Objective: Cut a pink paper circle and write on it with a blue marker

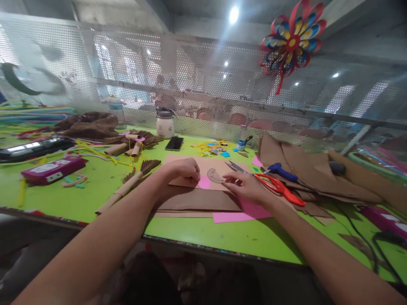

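A clear half-round protractor point(215, 175) is tilted over brown paper, its right corner at the fingertips of my right hand point(243, 185), which pinches it. My left hand point(187, 170) is closed, with its fingers curled down beside a small pink paper piece point(204, 182); whatever it may hold is hidden. Under both hands lies brown paper point(181, 180), with a folded brown sheet point(200, 199) nearer the table edge. A larger pink sheet point(235, 217) sticks out below my right wrist. Right of that hand are orange-handled scissors point(280, 188) and a blue-handled tool point(281, 170).
On the green table point(190, 231) lie brown paper rolls point(119, 192) with fringed ends, a purple box point(54, 168) and a black phone point(174, 143). A white bottle point(165, 123) stands behind. Crumpled brown paper point(305, 169) spreads at right; a dark cable point(356, 231) crosses the table.
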The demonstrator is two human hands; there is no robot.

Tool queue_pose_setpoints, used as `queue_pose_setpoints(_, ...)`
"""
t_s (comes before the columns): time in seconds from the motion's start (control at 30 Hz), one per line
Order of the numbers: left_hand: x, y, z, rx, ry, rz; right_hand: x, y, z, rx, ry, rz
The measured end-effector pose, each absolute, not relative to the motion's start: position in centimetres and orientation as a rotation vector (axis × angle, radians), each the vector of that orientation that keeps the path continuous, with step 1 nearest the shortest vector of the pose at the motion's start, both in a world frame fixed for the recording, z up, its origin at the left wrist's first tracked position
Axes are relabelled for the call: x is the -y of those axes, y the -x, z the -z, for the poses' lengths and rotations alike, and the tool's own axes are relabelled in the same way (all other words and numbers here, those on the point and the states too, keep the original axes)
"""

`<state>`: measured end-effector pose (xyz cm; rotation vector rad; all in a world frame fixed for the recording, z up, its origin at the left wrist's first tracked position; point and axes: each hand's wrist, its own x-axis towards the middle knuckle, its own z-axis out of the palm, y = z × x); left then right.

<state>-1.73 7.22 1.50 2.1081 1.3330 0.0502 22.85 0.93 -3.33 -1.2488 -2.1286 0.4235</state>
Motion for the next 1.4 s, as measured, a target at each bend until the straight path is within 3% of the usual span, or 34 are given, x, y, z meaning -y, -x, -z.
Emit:
queue_pose_setpoints(0.27,-6.7,1.1,-1.5,-1.378,-2.092,-0.020,-0.4,-21.8,3.1,2.408,1.048,-0.277)
queue_pose_setpoints(0.43,-6.3,0.6,-1.7,-1.396,-2.133,0.060,-0.4,-21.6,3.6,2.463,1.219,-0.060)
queue_pose_setpoints(1.13,-6.1,-0.3,0.2,-1.489,-2.476,0.031,-0.1,-21.0,4.9,2.500,1.183,0.010)
queue_pose_setpoints(1.4,-5.7,-0.5,0.3,-1.191,-2.652,-0.165,0.2,-20.8,4.7,2.487,1.201,-0.004)
